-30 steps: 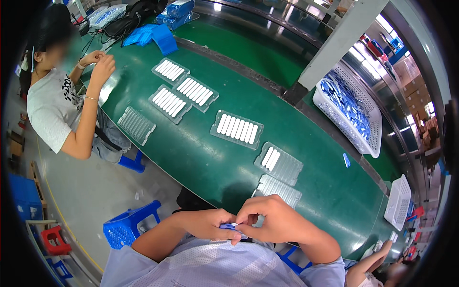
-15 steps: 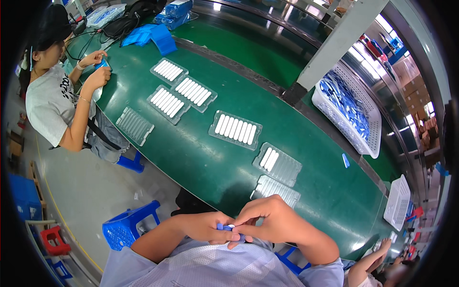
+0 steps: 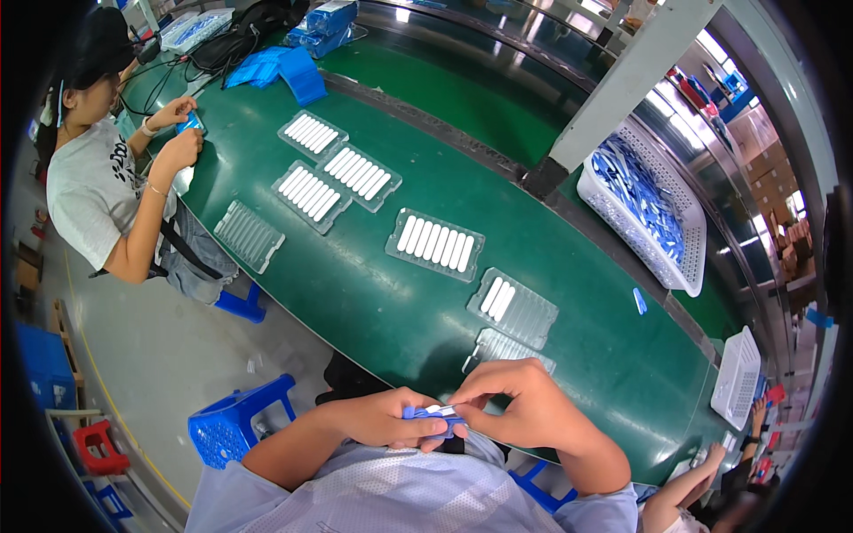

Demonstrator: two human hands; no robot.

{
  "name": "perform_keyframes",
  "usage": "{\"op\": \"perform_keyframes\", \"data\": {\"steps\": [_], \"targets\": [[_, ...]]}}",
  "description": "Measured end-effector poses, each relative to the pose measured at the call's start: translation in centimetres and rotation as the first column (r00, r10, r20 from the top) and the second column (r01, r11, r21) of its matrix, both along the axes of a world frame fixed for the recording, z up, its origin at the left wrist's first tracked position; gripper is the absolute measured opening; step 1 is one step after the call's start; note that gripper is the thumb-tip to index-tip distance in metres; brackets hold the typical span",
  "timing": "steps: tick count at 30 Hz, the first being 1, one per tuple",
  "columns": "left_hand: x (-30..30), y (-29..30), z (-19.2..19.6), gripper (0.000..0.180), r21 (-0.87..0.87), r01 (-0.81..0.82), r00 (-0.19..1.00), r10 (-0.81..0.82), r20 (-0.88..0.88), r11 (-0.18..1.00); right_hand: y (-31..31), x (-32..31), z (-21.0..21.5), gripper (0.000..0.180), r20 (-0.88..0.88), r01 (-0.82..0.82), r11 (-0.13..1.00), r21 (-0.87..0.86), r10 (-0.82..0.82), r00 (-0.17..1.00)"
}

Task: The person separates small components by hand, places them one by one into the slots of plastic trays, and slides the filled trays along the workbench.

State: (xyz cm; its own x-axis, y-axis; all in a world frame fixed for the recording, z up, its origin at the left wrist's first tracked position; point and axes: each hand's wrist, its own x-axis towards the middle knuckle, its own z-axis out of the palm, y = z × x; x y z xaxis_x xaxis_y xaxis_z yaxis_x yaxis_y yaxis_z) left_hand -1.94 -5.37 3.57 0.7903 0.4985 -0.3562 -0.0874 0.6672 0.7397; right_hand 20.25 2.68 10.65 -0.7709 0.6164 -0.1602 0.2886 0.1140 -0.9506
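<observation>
White piece (image 3: pixel 442 410) btwn the hands shows longer than ½ s ago; trays sit a touch lower/left in view, prob. head shift. Co-worker (image 3: pixel 89 213) at far L about same as then.

Green surface (image 3: pixel 569 266), glossy, runs diag. from upper L to lower R; grey floor (image 3: pixel 151 338) w/ blue stool (image 3: pixel 218 431) on near side. Grey post (image 3: pixel 622 89) rises by far edge, next to white basket (image 3: pixel 622 229) full of blue/white pieces. Small white basket (image 3: pixel 736 377) at far R.

On surface: filled tray (image 3: pixel 423 263) mid, w/ row of white sticks; 3 more filled trays (image 3: pixel 394 182) beyond, to L; bare clear tray (image 3: pixel 249 235) near L edge. Part-filled tray (image 3: pixel 533 320) ahead of R hand (image 3: pixel 515 404); another clear tray (image 3: pixel 511 348) btwn, partly hidden by R hand.

Blue piece (image 3: pixel 432 425) in L hand (image 3: pixel 391 419), over lap, just off surface edge. L grip: fingers curled around it, thumb on top. White piece lies along its upper side. R grip: thumb + forefinger nearly together at white piece's R end; can't tell if pinching.
</observation>
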Motion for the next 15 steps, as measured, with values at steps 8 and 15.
{"op": "perform_keyframes", "data": {"steps": [8, 15], "targets": [[-0.2, 0.2, 0.1, 0.037, -0.062, -0.037, 0.999, 0.036, -0.022, 0.997, 1.1, 2.5, 0.3, 0.013, -0.093, 0.187, 0.959, 0.215, -0.17, 0.981], [-0.8, 0.2, -1.7, 0.042, -0.355, -0.102, 0.912, 0.23, 0.34, 0.929, -1.0, 2.6, 0.0, 0.02, -0.066, -0.046, 0.386, 0.922, 0.273, 0.96]]}}
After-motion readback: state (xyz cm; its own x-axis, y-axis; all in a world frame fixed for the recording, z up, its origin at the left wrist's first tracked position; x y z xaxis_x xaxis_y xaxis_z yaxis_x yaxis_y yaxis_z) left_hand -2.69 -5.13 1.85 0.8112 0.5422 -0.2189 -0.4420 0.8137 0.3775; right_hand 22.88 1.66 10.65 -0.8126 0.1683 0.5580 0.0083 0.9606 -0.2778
